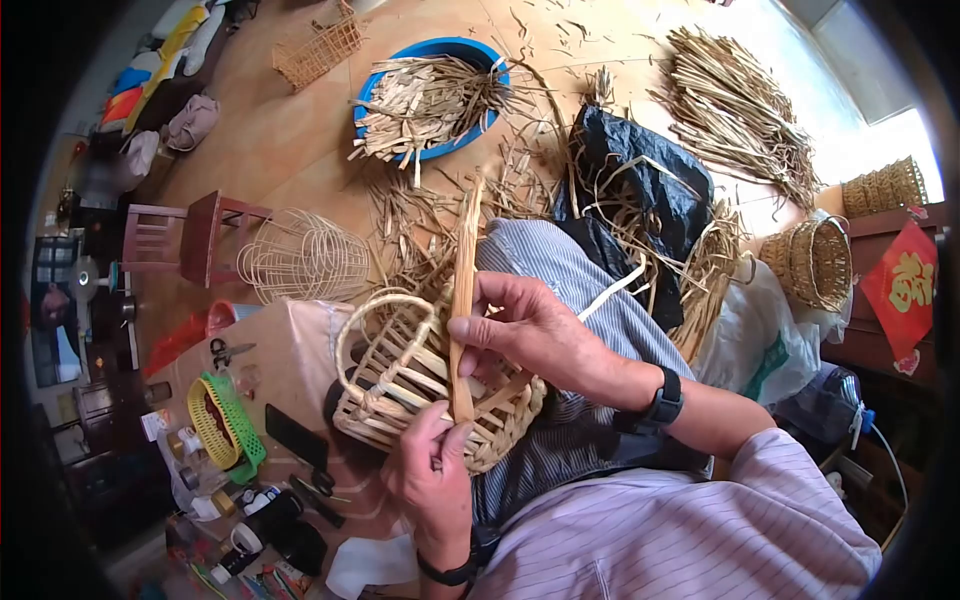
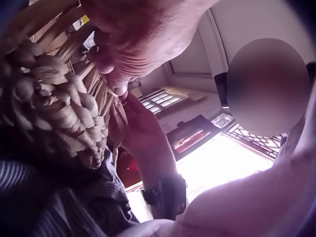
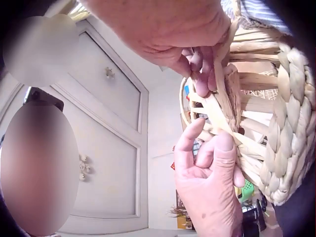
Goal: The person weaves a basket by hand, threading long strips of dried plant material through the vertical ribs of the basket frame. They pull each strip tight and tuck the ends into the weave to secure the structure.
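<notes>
Have a partly woven straw basket [image 1: 510,425] parked on the lap, braided band toward the body, spaced ribs and looped handle reaching toward the table [image 1: 290,365]. Can't tell from here whether touching the table edge or just beside it.

Seeing a flat straw strip [image 1: 465,250] standing nearly upright against the basket, pinched partway up between thumb and fingers of the right hand [image 1: 515,325]. Also pinched down low, right by the weave, in the left hand [image 1: 438,475]. Wouldn't call either hand released.

For elbow room: see the strip's top end poking up free past the right hand, pointing toward the blue basin [image 1: 480,45] on the floor. Pretty tight on the right, with striped cloth [image 1: 535,260] just beside the basket and a black plastic bag [image 1: 640,190] near the knee. Notice scissors [image 1: 228,352] lying on the table, well apart from both hands.

As for writing, spot one big gold Chinese character on the red diamond-shaped paper [image 1: 885,295] at far right, turned sideways. Can't read any labels on the table clutter [image 1: 250,535], way too small.
</notes>
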Demonstrator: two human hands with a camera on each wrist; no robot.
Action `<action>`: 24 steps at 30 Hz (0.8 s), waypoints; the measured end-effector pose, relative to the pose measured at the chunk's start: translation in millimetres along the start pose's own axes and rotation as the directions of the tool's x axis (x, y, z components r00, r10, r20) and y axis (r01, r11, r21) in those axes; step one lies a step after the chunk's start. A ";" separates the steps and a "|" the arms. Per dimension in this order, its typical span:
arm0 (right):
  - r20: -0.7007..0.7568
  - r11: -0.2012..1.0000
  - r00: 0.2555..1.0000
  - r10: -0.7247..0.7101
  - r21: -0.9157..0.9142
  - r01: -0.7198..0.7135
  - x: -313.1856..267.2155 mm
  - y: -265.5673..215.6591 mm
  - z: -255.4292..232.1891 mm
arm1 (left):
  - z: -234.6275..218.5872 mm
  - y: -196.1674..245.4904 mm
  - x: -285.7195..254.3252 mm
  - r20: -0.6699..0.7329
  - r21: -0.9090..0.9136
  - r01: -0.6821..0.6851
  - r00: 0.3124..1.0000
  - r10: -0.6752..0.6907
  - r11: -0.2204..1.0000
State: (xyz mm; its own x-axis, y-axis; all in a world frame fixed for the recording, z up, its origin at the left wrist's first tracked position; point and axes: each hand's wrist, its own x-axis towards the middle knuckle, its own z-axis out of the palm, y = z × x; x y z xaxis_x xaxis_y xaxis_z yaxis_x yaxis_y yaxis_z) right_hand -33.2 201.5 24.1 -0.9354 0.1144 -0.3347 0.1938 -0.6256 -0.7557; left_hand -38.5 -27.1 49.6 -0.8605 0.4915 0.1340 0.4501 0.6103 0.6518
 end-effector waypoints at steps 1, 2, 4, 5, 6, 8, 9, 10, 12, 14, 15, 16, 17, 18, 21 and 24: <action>0.015 0.999 0.999 -0.035 0.008 0.035 -0.4 0.0 2.7 | 1.5 -4.8 -0.1 -0.033 0.060 -0.111 0.993 0.113 0.992; 0.030 0.998 0.997 -0.068 0.017 0.068 -0.7 1.5 6.8 | 3.1 -8.6 -0.3 -0.058 0.123 -0.215 0.973 0.224 0.969; 0.093 0.991 0.987 -0.133 -0.012 0.135 -2.7 1.6 13.9 | 3.3 -4.9 -2.0 -0.078 0.232 -0.302 0.942 0.327 0.925; 0.137 0.984 0.977 -0.164 -0.048 0.172 -5.2 -0.8 17.9 | 2.7 -5.8 -2.5 -0.063 0.261 -0.321 0.936 0.348 0.910; 0.181 0.974 0.964 -0.193 -0.081 0.210 -7.5 -3.4 21.6 | 2.2 -7.9 -3.2 -0.045 0.289 -0.341 0.929 0.368 0.894; 0.286 0.820 0.876 -0.388 -0.326 0.470 -4.8 -12.0 28.3 | 2.0 -9.1 -0.5 -0.027 0.315 -0.373 0.916 0.401 0.873; 0.355 0.694 0.812 -0.463 -0.425 0.581 -3.7 -15.1 30.4 | 3.0 -7.8 -1.9 -0.049 0.305 -0.351 0.923 0.382 0.885; 0.417 0.648 0.791 -0.447 -0.459 0.608 -0.9 -14.8 31.2 | 4.4 -6.4 -3.0 -0.071 0.294 -0.328 0.929 0.363 0.898; 0.466 0.614 0.770 -0.436 -0.472 0.633 -1.4 -22.2 34.5 | 6.8 -1.4 -4.7 -0.095 0.281 -0.283 0.943 0.319 0.917; 0.488 0.571 0.765 -0.421 -0.513 0.641 -2.5 -24.8 36.3 | 8.0 5.1 -7.3 -0.101 0.275 -0.231 0.958 0.267 0.933; 0.512 0.537 0.754 -0.411 -0.533 0.654 -2.0 -26.0 36.6 | 7.7 7.9 -8.6 -0.100 0.294 -0.183 0.970 0.221 0.938; 0.535 0.503 0.745 -0.399 -0.551 0.666 -1.5 -26.8 37.7 | 4.4 9.6 -12.0 -0.099 0.314 -0.136 0.980 0.175 0.940; 0.546 0.456 0.745 -0.384 -0.589 0.667 -1.9 -31.0 34.5 | 6.4 11.6 -14.4 -0.093 0.311 -0.100 0.986 0.135 0.945; 0.547 0.371 0.711 -0.442 -0.610 0.700 -1.1 -26.0 37.2 | 6.5 2.9 -16.7 -0.099 0.329 -0.110 0.984 0.150 0.938; 0.595 0.085 0.582 -0.554 -0.656 0.750 5.3 -6.4 42.2 | 6.1 -2.0 -16.3 -0.109 0.428 -0.057 0.988 0.114 0.902; 0.591 0.005 0.579 -0.561 -0.697 0.717 4.3 -2.0 49.7 | -8.6 38.4 -7.4 -0.065 0.391 0.007 0.998 0.020 0.920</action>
State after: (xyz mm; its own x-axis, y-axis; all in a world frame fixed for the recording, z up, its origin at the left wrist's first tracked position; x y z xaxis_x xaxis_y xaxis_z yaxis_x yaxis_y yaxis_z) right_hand -52.3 164.8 52.1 -0.8256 -0.0393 0.5628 -0.4632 0.6167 -0.6365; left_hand -16.9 -12.7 80.1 -0.8651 0.4621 0.1949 0.5013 0.8084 0.3085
